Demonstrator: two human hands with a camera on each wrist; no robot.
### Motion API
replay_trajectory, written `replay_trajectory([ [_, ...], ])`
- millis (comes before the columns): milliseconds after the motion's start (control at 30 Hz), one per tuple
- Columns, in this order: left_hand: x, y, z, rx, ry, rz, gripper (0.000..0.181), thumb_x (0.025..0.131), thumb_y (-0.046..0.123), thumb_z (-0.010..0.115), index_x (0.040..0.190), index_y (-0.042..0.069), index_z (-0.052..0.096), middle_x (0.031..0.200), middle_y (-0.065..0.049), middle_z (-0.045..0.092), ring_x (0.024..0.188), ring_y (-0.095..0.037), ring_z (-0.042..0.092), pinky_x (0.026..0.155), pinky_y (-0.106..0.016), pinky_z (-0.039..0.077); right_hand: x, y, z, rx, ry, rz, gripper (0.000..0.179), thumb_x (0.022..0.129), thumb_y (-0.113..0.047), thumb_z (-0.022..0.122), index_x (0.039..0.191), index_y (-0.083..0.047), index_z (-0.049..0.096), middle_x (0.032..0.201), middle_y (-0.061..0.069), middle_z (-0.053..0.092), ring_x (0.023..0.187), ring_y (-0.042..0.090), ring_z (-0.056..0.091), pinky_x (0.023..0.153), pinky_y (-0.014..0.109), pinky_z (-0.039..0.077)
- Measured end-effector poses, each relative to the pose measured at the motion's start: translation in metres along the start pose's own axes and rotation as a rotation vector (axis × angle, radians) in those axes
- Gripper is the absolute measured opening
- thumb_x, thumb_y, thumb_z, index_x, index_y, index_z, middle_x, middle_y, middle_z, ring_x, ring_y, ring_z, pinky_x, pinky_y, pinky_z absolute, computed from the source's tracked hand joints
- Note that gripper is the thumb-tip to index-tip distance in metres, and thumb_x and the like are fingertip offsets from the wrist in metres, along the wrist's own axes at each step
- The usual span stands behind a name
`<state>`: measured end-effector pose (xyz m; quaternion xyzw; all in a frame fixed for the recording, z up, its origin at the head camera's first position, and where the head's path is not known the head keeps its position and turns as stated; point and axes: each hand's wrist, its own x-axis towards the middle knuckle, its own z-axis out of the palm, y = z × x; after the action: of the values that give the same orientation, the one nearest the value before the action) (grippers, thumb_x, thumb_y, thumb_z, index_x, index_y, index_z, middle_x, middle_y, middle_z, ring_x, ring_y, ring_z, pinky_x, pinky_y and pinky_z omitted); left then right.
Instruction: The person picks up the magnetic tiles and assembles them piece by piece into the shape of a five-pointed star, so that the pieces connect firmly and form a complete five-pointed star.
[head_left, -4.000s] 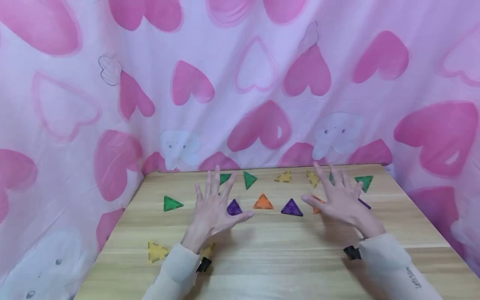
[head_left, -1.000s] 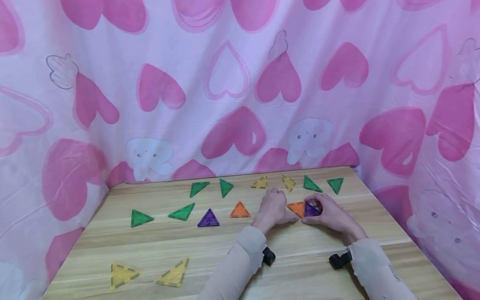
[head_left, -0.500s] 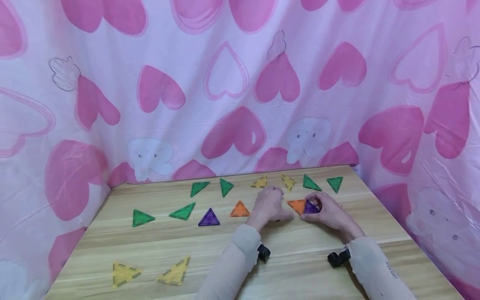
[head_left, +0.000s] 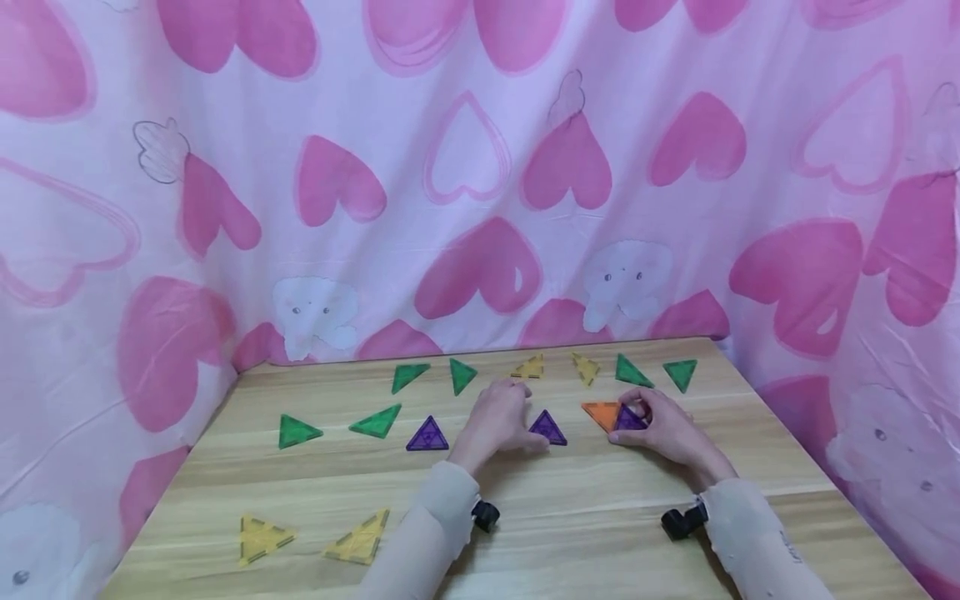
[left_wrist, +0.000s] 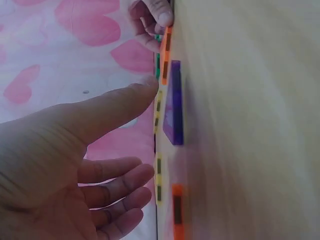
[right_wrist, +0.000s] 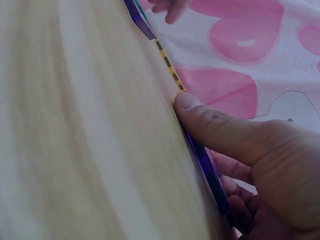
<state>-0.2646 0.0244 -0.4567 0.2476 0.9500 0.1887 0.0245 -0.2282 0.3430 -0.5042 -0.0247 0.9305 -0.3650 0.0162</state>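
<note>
My right hand (head_left: 669,427) pinches a purple triangle magnetic tile (head_left: 629,419) at the right of the table. That tile meets an orange triangle tile (head_left: 600,414) on its left. In the right wrist view the thumb lies over the edge of the purple tile (right_wrist: 207,172). My left hand (head_left: 491,423) hovers with relaxed fingers and thumb held apart, nothing between them. Its thumb overlaps another purple tile (head_left: 548,426) in the head view. Below that hand, a second orange tile (left_wrist: 178,212) shows in the left wrist view; the hand hides it from the head camera.
Green tiles (head_left: 298,431) and yellow tiles (head_left: 357,540) lie scattered flat on the wooden table (head_left: 570,533). Another purple tile (head_left: 428,434) lies left of my left hand. A pink heart-print curtain (head_left: 480,267) stands behind the table's back edge.
My left hand has moved left, uncovering the middle purple tile and covering the left orange one. My right hand stays at its purple tile. Four seconds ago both hands were spread over the table.
</note>
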Motion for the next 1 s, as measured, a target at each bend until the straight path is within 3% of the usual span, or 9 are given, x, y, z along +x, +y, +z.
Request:
replay_trajectory([
  [67, -0.003, -0.004, 0.000, -0.008, 0.002, 0.005, 0.063, 0.075, 0.048, 0.105, 0.115, 0.007, 0.078, 0.139, -0.008, 0.074, 0.132, -0.032, 0.065, 0.118, -0.047, 0.051, 0.002, 0.000, 0.000, -0.009, 0.003, -0.018, 0.079, 0.085, -0.051, 0.097, 0.144, -0.011, 0.063, 0.136, 0.018, 0.065, 0.122, 0.037, 0.060, 0.108, 0.066, 0.049],
  [167, -0.003, -0.008, 0.002, -0.014, 0.002, 0.031, 0.048, 0.076, 0.043, 0.105, 0.091, 0.011, 0.073, 0.113, -0.005, 0.078, 0.107, -0.025, 0.072, 0.102, -0.040, 0.059, 0.004, -0.001, 0.001, -0.018, 0.021, -0.048, 0.076, 0.086, -0.051, 0.096, 0.144, -0.013, 0.065, 0.134, 0.018, 0.065, 0.123, 0.037, 0.059, 0.109, 0.069, 0.040],
  [233, -0.002, -0.008, 0.005, -0.022, 0.005, 0.051, 0.048, 0.077, 0.041, 0.105, 0.086, 0.013, 0.067, 0.089, 0.000, 0.070, 0.083, -0.018, 0.066, 0.084, -0.033, 0.059, 0.006, -0.001, 0.003, -0.013, 0.034, -0.060, 0.073, 0.086, -0.050, 0.097, 0.142, -0.014, 0.067, 0.131, 0.017, 0.066, 0.121, 0.037, 0.059, 0.107, 0.071, 0.033],
  [300, -0.001, -0.006, 0.009, -0.044, 0.001, 0.060, 0.052, 0.079, 0.038, 0.104, 0.078, 0.014, 0.058, 0.073, 0.003, 0.054, 0.067, -0.013, 0.052, 0.068, -0.029, 0.052, 0.008, -0.002, 0.006, -0.006, 0.039, -0.070, 0.071, 0.085, -0.049, 0.098, 0.139, -0.014, 0.067, 0.129, 0.015, 0.066, 0.121, 0.037, 0.058, 0.104, 0.071, 0.027],
  [467, 0.000, -0.002, 0.018, -0.082, 0.010, 0.066, 0.058, 0.083, 0.032, 0.102, 0.073, 0.013, 0.048, 0.071, 0.004, 0.035, 0.063, -0.009, 0.034, 0.058, -0.025, 0.035, 0.011, -0.006, 0.014, -0.014, 0.033, -0.094, 0.072, 0.084, -0.051, 0.098, 0.139, -0.014, 0.067, 0.135, 0.016, 0.067, 0.127, 0.039, 0.058, 0.104, 0.070, 0.027],
  [733, 0.004, 0.006, 0.025, -0.142, 0.011, 0.036, 0.029, 0.088, 0.025, 0.099, 0.091, 0.006, 0.077, 0.079, 0.003, 0.061, 0.066, -0.008, 0.048, 0.058, -0.023, 0.043, 0.010, -0.010, 0.018, -0.018, 0.040, -0.096, 0.070, 0.085, -0.050, 0.097, 0.139, -0.015, 0.068, 0.144, 0.018, 0.065, 0.135, 0.043, 0.053, 0.105, 0.068, 0.026],
  [900, 0.006, 0.009, 0.026, -0.133, 0.015, 0.030, 0.029, 0.088, 0.024, 0.099, 0.097, 0.005, 0.078, 0.083, 0.003, 0.064, 0.070, -0.008, 0.050, 0.061, -0.024, 0.046, 0.010, -0.010, 0.020, -0.046, 0.054, -0.113, 0.069, 0.087, -0.051, 0.095, 0.140, -0.018, 0.068, 0.151, 0.017, 0.063, 0.140, 0.044, 0.050, 0.101, 0.061, 0.026],
  [1000, 0.005, 0.010, 0.026, -0.132, 0.019, 0.017, 0.029, 0.087, 0.023, 0.099, 0.093, 0.006, 0.076, 0.080, 0.004, 0.061, 0.069, -0.009, 0.049, 0.060, -0.025, 0.044, 0.009, -0.009, 0.021, -0.055, 0.058, -0.137, 0.067, 0.089, -0.051, 0.094, 0.142, -0.018, 0.069, 0.152, 0.017, 0.062, 0.143, 0.045, 0.048, 0.105, 0.066, 0.026],
])
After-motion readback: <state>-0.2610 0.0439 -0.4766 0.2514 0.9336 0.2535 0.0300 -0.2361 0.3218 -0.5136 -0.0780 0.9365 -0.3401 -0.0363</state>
